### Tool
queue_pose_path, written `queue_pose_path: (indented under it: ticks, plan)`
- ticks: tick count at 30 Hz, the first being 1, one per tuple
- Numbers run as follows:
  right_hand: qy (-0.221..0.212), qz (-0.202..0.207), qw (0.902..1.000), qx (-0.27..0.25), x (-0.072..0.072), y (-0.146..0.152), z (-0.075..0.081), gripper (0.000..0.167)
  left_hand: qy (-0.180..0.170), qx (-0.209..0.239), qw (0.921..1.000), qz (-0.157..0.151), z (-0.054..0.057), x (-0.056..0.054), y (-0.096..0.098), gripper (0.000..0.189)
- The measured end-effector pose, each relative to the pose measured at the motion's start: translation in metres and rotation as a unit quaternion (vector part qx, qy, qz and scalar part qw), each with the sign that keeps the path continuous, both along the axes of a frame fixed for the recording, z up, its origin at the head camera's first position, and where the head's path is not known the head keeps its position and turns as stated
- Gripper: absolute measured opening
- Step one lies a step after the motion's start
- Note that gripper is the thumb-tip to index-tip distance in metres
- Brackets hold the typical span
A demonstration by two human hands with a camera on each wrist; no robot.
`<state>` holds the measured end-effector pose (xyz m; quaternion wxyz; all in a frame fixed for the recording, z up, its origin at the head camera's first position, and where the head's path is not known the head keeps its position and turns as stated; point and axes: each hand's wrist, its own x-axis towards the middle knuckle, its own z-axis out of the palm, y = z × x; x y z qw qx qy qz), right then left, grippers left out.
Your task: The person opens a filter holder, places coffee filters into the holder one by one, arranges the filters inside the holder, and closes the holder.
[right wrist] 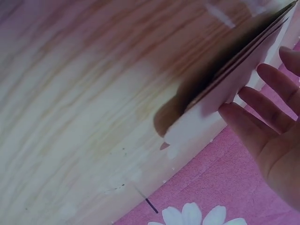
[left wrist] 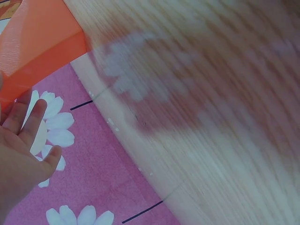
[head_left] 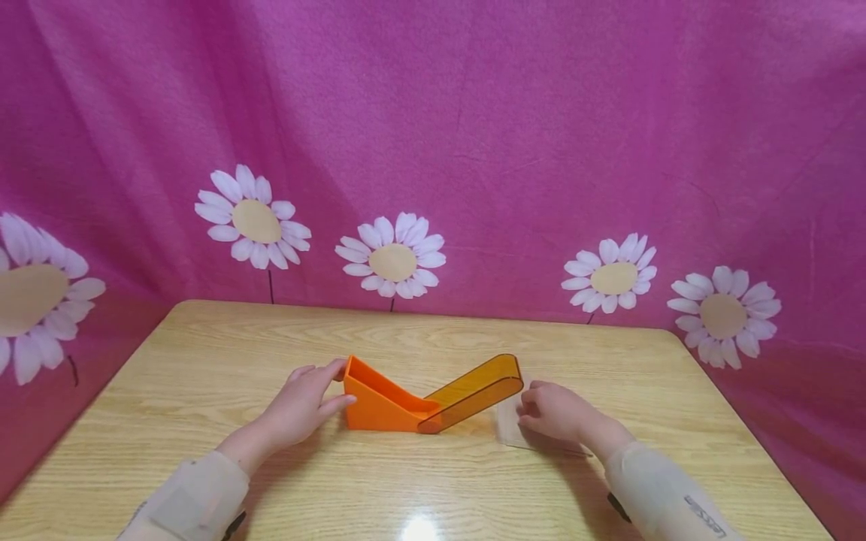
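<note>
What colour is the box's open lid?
Translucent amber-orange lid, paler than the opaque orange box; the head view shows it best.

Your wrist views blur the table (left wrist: 201, 93). The left one cuts the orange box (left wrist: 37, 42) at its edges; the right one cuts the clear sheet (right wrist: 225, 84). In the head view your right hand (head_left: 555, 413) hides part of that sheet.
</note>
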<state>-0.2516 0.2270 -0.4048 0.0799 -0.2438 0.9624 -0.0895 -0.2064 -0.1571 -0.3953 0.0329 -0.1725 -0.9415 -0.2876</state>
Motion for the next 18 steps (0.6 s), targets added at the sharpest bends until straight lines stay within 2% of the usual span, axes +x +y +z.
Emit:
queue_pose_path:
  ticks: [5, 7, 10, 14, 18]
  plan:
    - [0.025, 0.016, 0.9995, -0.010, 0.000, 0.001, -0.001, 0.006, 0.013, -0.001, 0.9999, -0.004, 0.001, 0.001, -0.001, 0.042]
    - [0.035, 0.003, 0.9993, -0.015, -0.002, 0.002, -0.001, 0.006, 0.014, -0.001, 0.9999, -0.004, 0.001, 0.002, 0.000, 0.042]
    - [0.044, -0.053, 0.9976, -0.008, -0.003, 0.004, 0.001, 0.020, 0.011, 0.001, 0.9999, -0.004, 0.001, 0.002, 0.001, 0.042]
    - [0.013, -0.149, 0.9887, 0.016, -0.005, 0.009, 0.006, 0.043, 0.004, 0.003, 1.0000, 0.000, 0.001, 0.002, 0.001, 0.044]
    - [-0.037, -0.195, 0.9801, 0.006, -0.006, 0.013, 0.010, 0.044, 0.002, 0.003, 1.0000, 0.003, 0.001, 0.002, 0.001, 0.044]
